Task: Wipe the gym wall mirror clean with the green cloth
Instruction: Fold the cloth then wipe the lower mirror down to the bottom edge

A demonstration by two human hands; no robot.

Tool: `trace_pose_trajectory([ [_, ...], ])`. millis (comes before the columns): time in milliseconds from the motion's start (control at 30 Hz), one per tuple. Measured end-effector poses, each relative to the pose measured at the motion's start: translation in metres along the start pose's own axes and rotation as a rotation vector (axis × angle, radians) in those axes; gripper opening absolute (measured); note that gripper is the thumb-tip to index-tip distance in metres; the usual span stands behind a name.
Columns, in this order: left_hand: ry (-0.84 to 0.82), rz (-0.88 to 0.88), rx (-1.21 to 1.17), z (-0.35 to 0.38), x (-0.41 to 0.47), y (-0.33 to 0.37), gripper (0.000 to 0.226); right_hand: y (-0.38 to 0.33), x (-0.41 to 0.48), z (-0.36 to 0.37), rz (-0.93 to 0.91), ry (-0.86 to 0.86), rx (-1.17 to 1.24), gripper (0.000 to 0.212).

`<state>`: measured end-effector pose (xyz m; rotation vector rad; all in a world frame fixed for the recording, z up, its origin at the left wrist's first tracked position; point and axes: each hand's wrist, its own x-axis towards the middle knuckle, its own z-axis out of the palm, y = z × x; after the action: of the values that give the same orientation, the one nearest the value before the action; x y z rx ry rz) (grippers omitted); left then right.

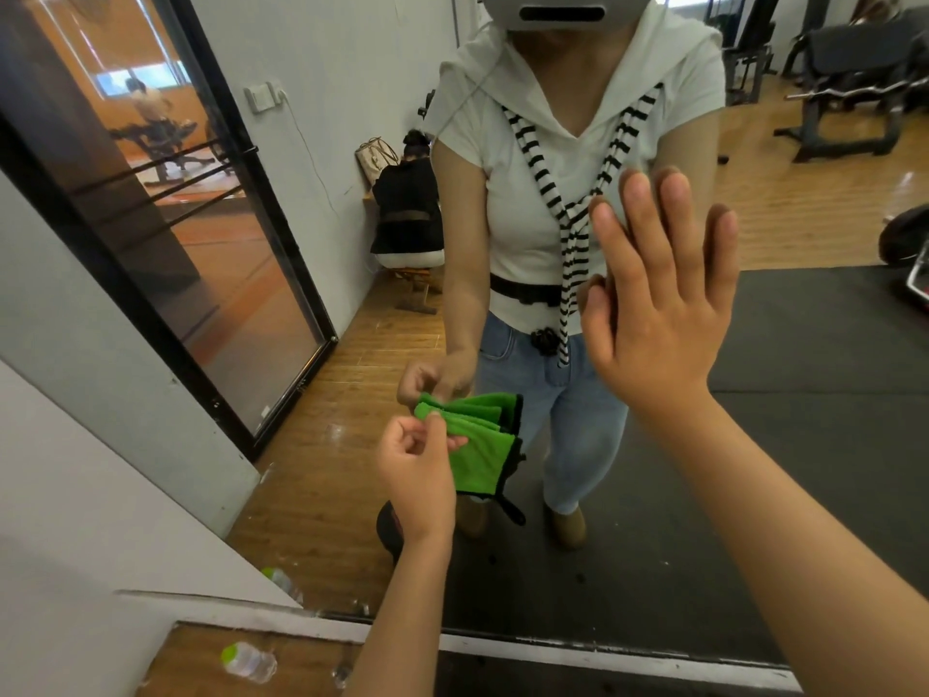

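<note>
**Head view, facing the wall mirror.** We see the left hand at lower centre. Its thumb and forefinger pinch the upper corner of the green cloth, and its other fingers are curled.

The cloth is folded and edged in black. It hangs down to the right of that hand, close to the glass. Its top edge appears to meet its own reflection, though we cannot confirm that it touches the mirror.

The right hand is raised higher and further right. It is open and holds nothing, with the fingers straight and slightly spread and the palm turned toward the mirror. Reflected fingertips show just beside it on the left, so it lies at or very near the surface.

In the glass we see the person's reflection, in a white top and blue jeans. At near left, a clear plastic bottle with a pale green cap lies on the wooden floor below the mirror's lower edge.
</note>
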<state>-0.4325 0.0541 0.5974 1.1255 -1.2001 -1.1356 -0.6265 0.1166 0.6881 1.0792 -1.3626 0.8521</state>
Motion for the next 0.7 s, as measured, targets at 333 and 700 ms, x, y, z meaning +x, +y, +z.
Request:
trace_pose_trajectory([
  [333,-0.017,0.122,0.069,0.005,-0.005,0.011,0.019,0.000,0.000,-0.001,0.006,-0.001,0.007,0.052],
  [700,-0.055,0.172,0.112,-0.001,0.001,0.014,0.020,0.000,-0.001,0.000,-0.002,-0.008,-0.014,0.054],
])
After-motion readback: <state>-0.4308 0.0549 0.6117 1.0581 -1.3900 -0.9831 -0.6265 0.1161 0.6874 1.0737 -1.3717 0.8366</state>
